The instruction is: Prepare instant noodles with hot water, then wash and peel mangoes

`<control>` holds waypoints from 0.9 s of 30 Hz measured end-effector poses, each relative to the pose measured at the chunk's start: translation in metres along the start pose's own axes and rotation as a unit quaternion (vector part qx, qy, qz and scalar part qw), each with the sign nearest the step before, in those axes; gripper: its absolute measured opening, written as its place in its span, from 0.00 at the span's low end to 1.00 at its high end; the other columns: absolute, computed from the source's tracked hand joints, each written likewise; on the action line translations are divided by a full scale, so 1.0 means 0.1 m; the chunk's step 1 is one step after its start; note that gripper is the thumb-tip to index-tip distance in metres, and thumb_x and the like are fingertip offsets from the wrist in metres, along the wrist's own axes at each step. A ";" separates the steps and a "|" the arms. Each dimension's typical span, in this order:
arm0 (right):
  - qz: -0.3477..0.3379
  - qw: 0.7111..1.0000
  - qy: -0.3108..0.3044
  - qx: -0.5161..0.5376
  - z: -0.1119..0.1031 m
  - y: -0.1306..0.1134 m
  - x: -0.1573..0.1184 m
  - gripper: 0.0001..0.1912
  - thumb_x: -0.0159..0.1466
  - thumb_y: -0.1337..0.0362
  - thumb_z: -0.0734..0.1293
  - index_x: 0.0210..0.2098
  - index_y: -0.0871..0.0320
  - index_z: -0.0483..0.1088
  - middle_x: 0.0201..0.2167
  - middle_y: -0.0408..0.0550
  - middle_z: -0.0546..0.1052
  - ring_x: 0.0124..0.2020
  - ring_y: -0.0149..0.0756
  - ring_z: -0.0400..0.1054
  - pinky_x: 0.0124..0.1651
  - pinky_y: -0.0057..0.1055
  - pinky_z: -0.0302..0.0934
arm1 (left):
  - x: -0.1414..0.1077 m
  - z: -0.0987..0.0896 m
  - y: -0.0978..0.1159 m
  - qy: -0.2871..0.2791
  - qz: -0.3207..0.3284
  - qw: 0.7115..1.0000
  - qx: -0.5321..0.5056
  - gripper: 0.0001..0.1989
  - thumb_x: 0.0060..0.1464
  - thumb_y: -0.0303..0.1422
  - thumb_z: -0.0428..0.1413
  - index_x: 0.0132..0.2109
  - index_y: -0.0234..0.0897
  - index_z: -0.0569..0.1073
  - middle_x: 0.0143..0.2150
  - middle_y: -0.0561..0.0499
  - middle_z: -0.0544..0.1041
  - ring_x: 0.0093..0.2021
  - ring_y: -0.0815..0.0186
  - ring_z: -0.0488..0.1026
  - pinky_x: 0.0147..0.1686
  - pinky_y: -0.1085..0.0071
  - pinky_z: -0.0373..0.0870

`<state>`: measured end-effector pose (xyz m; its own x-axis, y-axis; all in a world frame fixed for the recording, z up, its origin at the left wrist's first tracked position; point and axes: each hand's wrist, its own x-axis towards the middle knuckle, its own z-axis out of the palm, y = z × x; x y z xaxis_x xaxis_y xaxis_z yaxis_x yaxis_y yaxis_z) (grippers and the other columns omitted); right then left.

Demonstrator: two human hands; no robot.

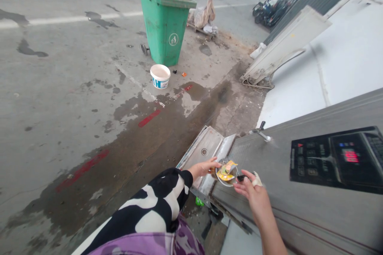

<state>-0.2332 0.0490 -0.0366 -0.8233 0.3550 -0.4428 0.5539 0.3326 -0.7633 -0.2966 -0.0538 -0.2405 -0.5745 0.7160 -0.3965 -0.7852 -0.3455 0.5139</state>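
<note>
A clear plastic cup with yellow, printed packets (pixel 226 170) in it or over its mouth is held above the steel ledge. My left hand (pixel 205 167) is closed round the cup's left side. On the cup's right, my right hand (pixel 250 187) has its thumb and fingers closed on a small black thing (pixel 241 177) whose kind I cannot make out. Something pale is wrapped round a finger of that hand. Beyond the hands, a metal tap (pixel 263 133) with a black handle juts from the steel dispenser (pixel 281 147), with a faint haze by its spout.
A steel sink tray (pixel 214 137) with a drain lies left of the tap. A lit control panel (pixel 338 159) is on the dispenser's front. On the wet pavement stand a white bucket (pixel 160 76) and a green wheeled bin (pixel 164 24). A pale board (pixel 287 44) leans farther back.
</note>
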 end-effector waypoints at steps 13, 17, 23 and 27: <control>-0.119 0.875 -0.018 -0.469 -0.07 0.09 -0.01 0.15 0.62 0.65 0.50 0.42 0.58 0.64 0.37 0.52 0.73 0.39 0.40 0.68 0.39 0.31 0.60 | -0.08 0.05 -0.02 0.016 -0.004 1.000 0.015 0.26 0.52 0.34 0.53 0.57 0.39 0.55 0.52 0.45 0.65 0.47 0.58 0.66 0.48 0.53 0.61; -0.099 0.810 0.016 -0.578 -0.07 0.12 -0.18 0.16 0.64 0.70 0.48 0.45 0.58 0.61 0.38 0.53 0.70 0.38 0.40 0.68 0.36 0.31 0.57 | -0.12 0.05 -0.03 0.021 0.001 1.000 0.016 0.26 0.52 0.34 0.53 0.57 0.38 0.56 0.53 0.44 0.65 0.47 0.58 0.66 0.47 0.54 0.62; -0.098 0.742 0.043 -0.662 -0.11 0.15 -0.32 0.20 0.62 0.75 0.47 0.45 0.55 0.63 0.35 0.49 0.66 0.28 0.36 0.68 0.25 0.29 0.54 | -0.14 0.02 -0.09 0.018 0.002 1.000 0.019 0.26 0.53 0.34 0.53 0.58 0.39 0.55 0.54 0.44 0.64 0.48 0.57 0.65 0.49 0.52 0.60; -0.132 0.722 0.081 -0.674 -0.13 0.20 -0.33 0.20 0.61 0.75 0.48 0.44 0.55 0.64 0.36 0.51 0.67 0.24 0.37 0.69 0.22 0.29 0.54 | -0.15 -0.01 -0.14 0.021 0.012 0.999 0.020 0.26 0.53 0.34 0.53 0.57 0.39 0.56 0.54 0.44 0.63 0.49 0.57 0.65 0.49 0.51 0.60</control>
<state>-0.1930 0.0551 -0.0308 -0.9575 0.1855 -0.2211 0.0879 0.9172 0.3887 -0.2773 -0.0602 -0.2423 -0.6032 0.6811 -0.4150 -0.7615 -0.3370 0.5537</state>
